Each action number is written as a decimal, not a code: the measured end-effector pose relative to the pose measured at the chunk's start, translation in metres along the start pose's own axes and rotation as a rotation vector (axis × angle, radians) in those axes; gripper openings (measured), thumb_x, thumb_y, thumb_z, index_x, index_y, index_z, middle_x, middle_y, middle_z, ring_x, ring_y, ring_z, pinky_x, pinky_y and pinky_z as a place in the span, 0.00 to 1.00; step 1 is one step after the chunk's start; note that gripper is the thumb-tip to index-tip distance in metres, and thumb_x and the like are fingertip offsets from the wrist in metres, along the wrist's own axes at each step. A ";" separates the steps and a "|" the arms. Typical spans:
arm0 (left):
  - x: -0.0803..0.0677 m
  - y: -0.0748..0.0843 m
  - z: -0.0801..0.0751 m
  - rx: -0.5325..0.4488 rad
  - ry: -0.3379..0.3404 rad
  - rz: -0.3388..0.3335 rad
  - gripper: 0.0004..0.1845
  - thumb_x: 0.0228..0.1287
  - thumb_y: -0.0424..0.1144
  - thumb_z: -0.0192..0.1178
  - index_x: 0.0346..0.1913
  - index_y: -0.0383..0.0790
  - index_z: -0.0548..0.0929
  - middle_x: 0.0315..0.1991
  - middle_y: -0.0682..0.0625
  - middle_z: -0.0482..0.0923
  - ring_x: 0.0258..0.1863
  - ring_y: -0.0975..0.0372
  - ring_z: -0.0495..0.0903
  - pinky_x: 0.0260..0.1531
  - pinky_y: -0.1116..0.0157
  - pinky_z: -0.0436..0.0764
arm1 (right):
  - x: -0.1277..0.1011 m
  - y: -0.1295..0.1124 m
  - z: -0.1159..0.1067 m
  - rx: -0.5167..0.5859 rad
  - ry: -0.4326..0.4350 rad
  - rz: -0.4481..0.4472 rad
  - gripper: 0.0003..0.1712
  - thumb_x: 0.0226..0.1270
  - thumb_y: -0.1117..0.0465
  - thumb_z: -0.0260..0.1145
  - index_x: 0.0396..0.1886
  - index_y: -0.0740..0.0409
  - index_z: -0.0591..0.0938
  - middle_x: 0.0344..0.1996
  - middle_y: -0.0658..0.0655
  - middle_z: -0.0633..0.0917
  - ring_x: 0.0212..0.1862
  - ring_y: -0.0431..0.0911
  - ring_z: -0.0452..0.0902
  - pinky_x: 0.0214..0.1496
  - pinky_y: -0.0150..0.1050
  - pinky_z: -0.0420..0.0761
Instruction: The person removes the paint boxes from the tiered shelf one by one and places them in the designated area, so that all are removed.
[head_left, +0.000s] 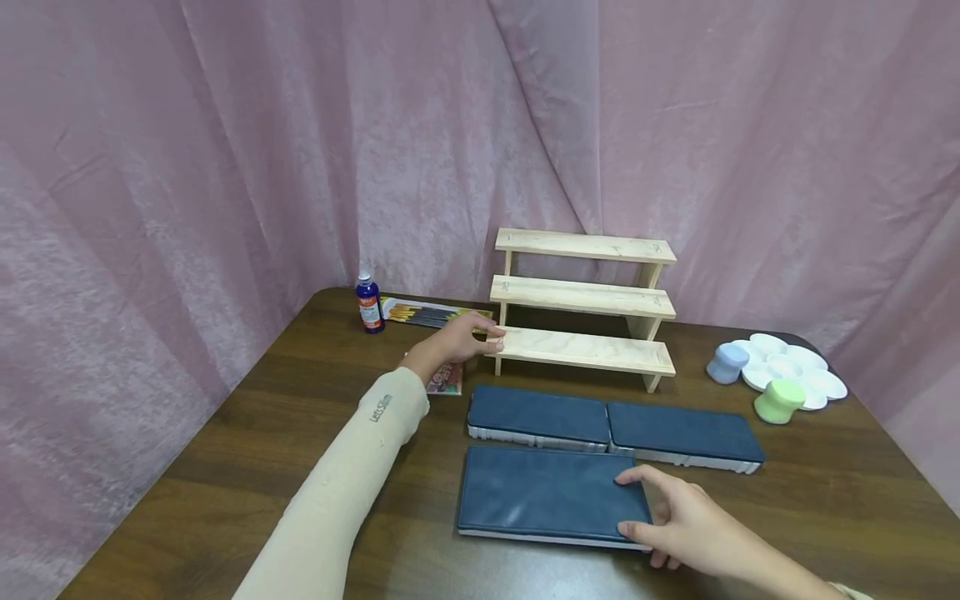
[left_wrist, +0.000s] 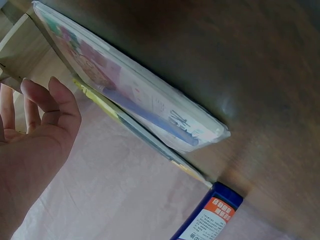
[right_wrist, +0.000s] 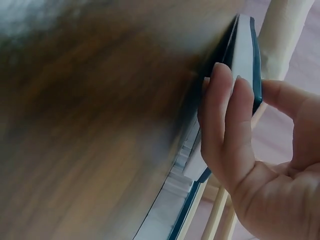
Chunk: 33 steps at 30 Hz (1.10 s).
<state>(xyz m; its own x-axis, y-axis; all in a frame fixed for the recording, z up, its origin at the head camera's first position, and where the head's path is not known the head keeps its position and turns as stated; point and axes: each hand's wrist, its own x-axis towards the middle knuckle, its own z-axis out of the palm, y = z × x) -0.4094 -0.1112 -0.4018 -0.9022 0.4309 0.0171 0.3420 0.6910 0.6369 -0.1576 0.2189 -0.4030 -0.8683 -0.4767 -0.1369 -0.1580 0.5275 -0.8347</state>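
Observation:
Three flat dark-blue cases lie on the brown table [head_left: 225,433]. My right hand [head_left: 633,504] grips the right end of the nearest case [head_left: 547,492], thumb on top and fingers against its edge. The right wrist view shows the same grip of my right hand [right_wrist: 245,95] on that case [right_wrist: 246,45]. The two other cases [head_left: 538,414] [head_left: 682,433] lie end to end behind it. My left hand [head_left: 487,337] reaches to the left end of the lowest step of a wooden three-step rack [head_left: 585,296], fingers relaxed and holding nothing. Below my wrist lies a flat printed packet [left_wrist: 135,95].
A blue bottle [head_left: 368,304] and a pack of brushes [head_left: 427,314] sit at the back left. A white flower-shaped palette [head_left: 802,367] with a pale blue cup [head_left: 727,363] and a green cup [head_left: 778,401] is at the right. Pink curtain surrounds the table.

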 end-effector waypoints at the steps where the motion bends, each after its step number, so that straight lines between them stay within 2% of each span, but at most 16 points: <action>1: 0.000 0.000 0.000 0.001 0.002 -0.001 0.20 0.65 0.46 0.68 0.58 0.46 0.85 0.65 0.44 0.73 0.68 0.51 0.66 0.70 0.56 0.65 | 0.001 0.000 0.001 -0.010 0.002 -0.003 0.33 0.65 0.54 0.72 0.64 0.63 0.70 0.11 0.51 0.80 0.16 0.45 0.81 0.16 0.41 0.81; 14: -0.001 0.003 0.001 -0.012 0.011 -0.006 0.19 0.64 0.45 0.68 0.57 0.45 0.85 0.65 0.44 0.74 0.68 0.51 0.67 0.69 0.56 0.65 | 0.010 -0.005 0.003 -0.127 0.018 0.009 0.36 0.64 0.49 0.71 0.65 0.61 0.70 0.09 0.49 0.79 0.12 0.45 0.79 0.12 0.39 0.78; 21: -0.002 0.003 0.000 -0.030 0.000 -0.009 0.20 0.65 0.45 0.67 0.58 0.45 0.85 0.65 0.44 0.73 0.68 0.51 0.66 0.69 0.56 0.65 | 0.014 -0.008 0.004 -0.144 0.029 0.034 0.38 0.64 0.47 0.71 0.67 0.59 0.69 0.10 0.50 0.79 0.12 0.45 0.79 0.11 0.39 0.78; 26: -0.003 0.004 -0.001 -0.041 0.000 -0.006 0.20 0.66 0.46 0.67 0.58 0.45 0.85 0.66 0.44 0.72 0.69 0.50 0.65 0.69 0.55 0.65 | 0.017 -0.010 0.003 -0.159 0.011 0.022 0.40 0.65 0.48 0.70 0.71 0.62 0.68 0.11 0.51 0.78 0.12 0.45 0.79 0.12 0.40 0.78; 33: -0.002 0.003 0.000 -0.035 0.003 -0.008 0.20 0.65 0.45 0.68 0.58 0.45 0.85 0.65 0.44 0.73 0.69 0.50 0.66 0.70 0.56 0.65 | 0.020 -0.011 0.005 -0.166 -0.032 0.042 0.42 0.65 0.49 0.71 0.70 0.67 0.67 0.10 0.50 0.79 0.11 0.45 0.78 0.11 0.40 0.78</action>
<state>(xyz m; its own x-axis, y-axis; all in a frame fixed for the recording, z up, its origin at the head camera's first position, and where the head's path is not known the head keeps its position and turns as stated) -0.4067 -0.1105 -0.3997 -0.9059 0.4232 0.0144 0.3252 0.6734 0.6639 -0.1713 0.2000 -0.3987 -0.8610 -0.4722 -0.1890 -0.1993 0.6552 -0.7287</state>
